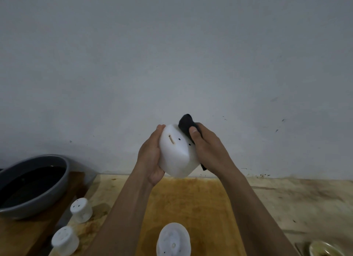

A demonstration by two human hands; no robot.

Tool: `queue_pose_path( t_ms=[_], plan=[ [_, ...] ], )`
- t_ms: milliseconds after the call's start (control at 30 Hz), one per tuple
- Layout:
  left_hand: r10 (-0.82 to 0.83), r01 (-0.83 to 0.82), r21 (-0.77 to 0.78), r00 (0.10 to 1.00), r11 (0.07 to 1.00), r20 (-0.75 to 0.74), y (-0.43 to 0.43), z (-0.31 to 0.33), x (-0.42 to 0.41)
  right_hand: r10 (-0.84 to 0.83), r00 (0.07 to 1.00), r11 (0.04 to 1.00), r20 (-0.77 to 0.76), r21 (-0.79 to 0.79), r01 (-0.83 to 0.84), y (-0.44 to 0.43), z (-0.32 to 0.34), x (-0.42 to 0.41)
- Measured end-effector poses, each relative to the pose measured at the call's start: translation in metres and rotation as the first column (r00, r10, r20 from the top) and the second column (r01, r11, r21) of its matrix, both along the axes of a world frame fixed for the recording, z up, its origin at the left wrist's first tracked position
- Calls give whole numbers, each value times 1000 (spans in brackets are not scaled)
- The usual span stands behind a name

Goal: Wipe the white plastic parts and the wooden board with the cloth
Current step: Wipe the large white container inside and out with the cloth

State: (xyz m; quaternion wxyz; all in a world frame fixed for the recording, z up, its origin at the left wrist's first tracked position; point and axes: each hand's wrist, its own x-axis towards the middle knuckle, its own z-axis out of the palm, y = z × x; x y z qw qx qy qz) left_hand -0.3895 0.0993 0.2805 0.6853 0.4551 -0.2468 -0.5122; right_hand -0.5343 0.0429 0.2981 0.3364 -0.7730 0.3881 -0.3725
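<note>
Grey wall behind, our left hand (150, 156) grips the white part (176, 154), right hand (206, 146) pinches the cloth (186, 124); we should turn the part to reach every face.

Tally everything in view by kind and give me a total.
White plastic parts: 4
Cloth: 1
Wooden board: 1
Grey bowl: 1
Small dish, cut off at the lower right: 1
Total: 8
</note>
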Motion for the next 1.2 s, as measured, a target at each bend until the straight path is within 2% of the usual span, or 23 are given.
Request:
queue_pose_path(
  t_ms=[133, 233, 367, 433, 500, 600, 667, 733, 800, 900, 1000, 1133, 1200],
  plan=[
    [2, -2, 10, 1000, 1000, -18, -5, -2, 0, 2, 998, 986, -70, -165, -13, 4, -3, 8],
    [-10, 11, 12, 996, 1000, -86, -10, -5, 3, 44, 995, 956, -94, -283, -69, 14, -10, 8],
    [-26, 27, 2, 992, 1000, -120, -14, -7, 13, 63, 992, 842, -112, -528, -113, 35, -27, -3],
    [-30, 25, -41, 990, 999, -138, -15, -6, 17, 68, 994, 791, -84, -602, -105, 37, -41, -10],
    [-13, 7, -55, 993, 998, -114, -12, -4, 19, 47, 999, 841, -8, -540, -44, 33, -48, -17],
    [-2, 1, -40, 999, 999, -37, -11, -8, 16, -46, 995, 942, 90, -326, 73, 14, -45, -21],
    [-27, 27, -33, 1000, 999, -8, -13, -13, 11, -93, 990, 970, 102, -217, 114, -1, -37, -20],
    [-63, 63, -42, 998, 997, 6, -13, -17, 1, -108, 990, 974, 87, -192, 123, -10, -25, -15],
    [-52, 52, -12, 998, 999, 35, -16, -19, -7, -77, 996, 967, 51, -239, 87, -10, -16, -7],
    [-9, 6, 62, 999, 998, 51, -20, -22, -14, 56, 998, 948, -31, -313, -63, 8, -10, -1],
    [-20, 33, 106, 993, 994, -120, -18, -18, -9, 132, 986, 912, -102, -377, -161, 30, -21, -10],
    [-10, 34, 87, 962, 996, -271, -8, -4, -1, 40, 965, 823, -261, -539, -180, 32, -56, -30],
    [-14, 47, 88, 940, 995, -340, -5, 5, -6, -22, 957, 794, -290, -586, -160, 29, -64, -29]
  ],
)
